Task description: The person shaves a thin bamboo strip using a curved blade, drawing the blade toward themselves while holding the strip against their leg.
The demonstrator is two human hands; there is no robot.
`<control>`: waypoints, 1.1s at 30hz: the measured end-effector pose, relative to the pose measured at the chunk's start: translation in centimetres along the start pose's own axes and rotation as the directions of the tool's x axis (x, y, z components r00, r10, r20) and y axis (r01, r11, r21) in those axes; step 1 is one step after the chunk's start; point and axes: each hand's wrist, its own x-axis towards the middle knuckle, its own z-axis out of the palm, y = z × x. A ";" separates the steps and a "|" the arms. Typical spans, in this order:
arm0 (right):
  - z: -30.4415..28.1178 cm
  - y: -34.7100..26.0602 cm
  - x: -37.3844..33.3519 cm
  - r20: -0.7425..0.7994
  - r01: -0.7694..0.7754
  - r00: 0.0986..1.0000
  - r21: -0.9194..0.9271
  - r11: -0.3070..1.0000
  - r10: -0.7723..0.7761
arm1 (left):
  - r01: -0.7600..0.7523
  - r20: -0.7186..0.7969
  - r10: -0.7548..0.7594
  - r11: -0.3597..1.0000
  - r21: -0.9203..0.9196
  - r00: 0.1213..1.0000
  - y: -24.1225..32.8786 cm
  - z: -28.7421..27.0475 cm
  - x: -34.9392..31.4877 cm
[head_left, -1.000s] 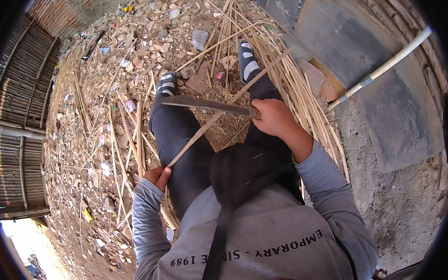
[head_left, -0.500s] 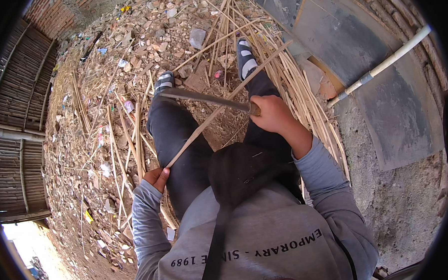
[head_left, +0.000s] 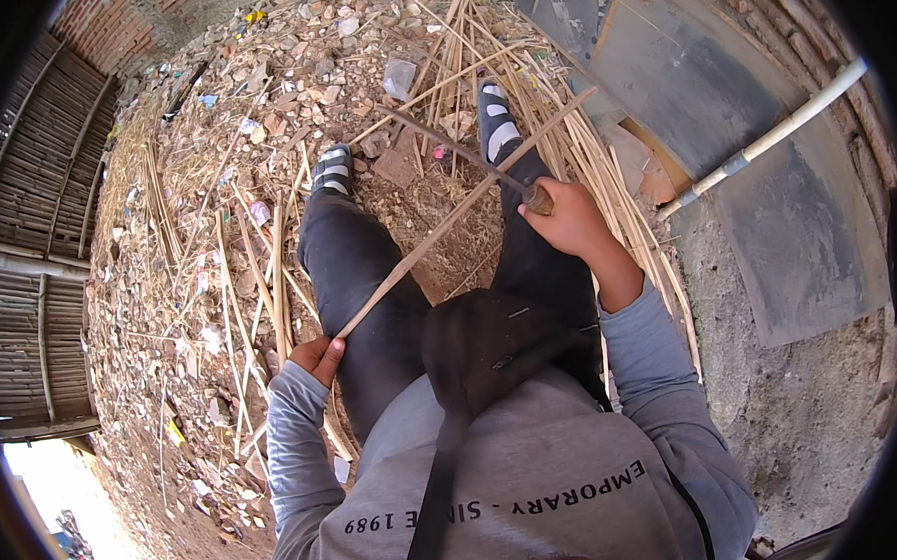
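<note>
My left hand (head_left: 319, 360) is closed on the near end of a long, flat bamboo strip (head_left: 398, 272). The strip slants up and to the right over my thighs, its far end reaching past my right foot. My right hand (head_left: 571, 218) grips the wooden handle of a long knife (head_left: 450, 144). Its dark, narrow blade points away to the upper left and crosses the strip in the middle of its far half, at or very close to its surface. A black bag (head_left: 486, 343) lies on my lap.
Many loose bamboo strips (head_left: 615, 198) lie along my right leg, with more strips (head_left: 276, 277) at my left. Rubble and litter (head_left: 261, 113) cover the ground. Dark sheets (head_left: 695, 79) and a pale pole (head_left: 773, 138) stand at the right; a slatted bamboo wall (head_left: 38, 163) is at the far left.
My right hand has moved slightly right and toward me, and the knife blade has swung from pointing left to pointing up-left, farther along the strip. My left hand holds nearly still.
</note>
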 end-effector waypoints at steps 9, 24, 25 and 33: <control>0.0 -1.6 -3.3 0.081 0.004 0.997 0.065 0.998 -0.009 | -0.048 -0.058 0.047 0.999 -0.015 0.997 -1.0 -0.3 -2.3; -0.4 -3.3 -4.4 0.071 0.055 0.996 0.069 0.996 -0.060 | -0.058 -0.271 0.171 0.924 0.379 0.947 2.2 0.4 -1.8; -0.3 -3.4 -4.4 0.069 0.075 0.995 0.056 0.996 -0.079 | -0.056 -0.268 0.170 0.921 0.385 0.948 2.2 0.5 -1.8; 1.0 -3.4 -1.7 0.132 0.091 0.989 -0.131 0.987 -0.074 | -0.062 -0.296 0.235 0.866 0.496 0.926 1.5 2.0 -0.9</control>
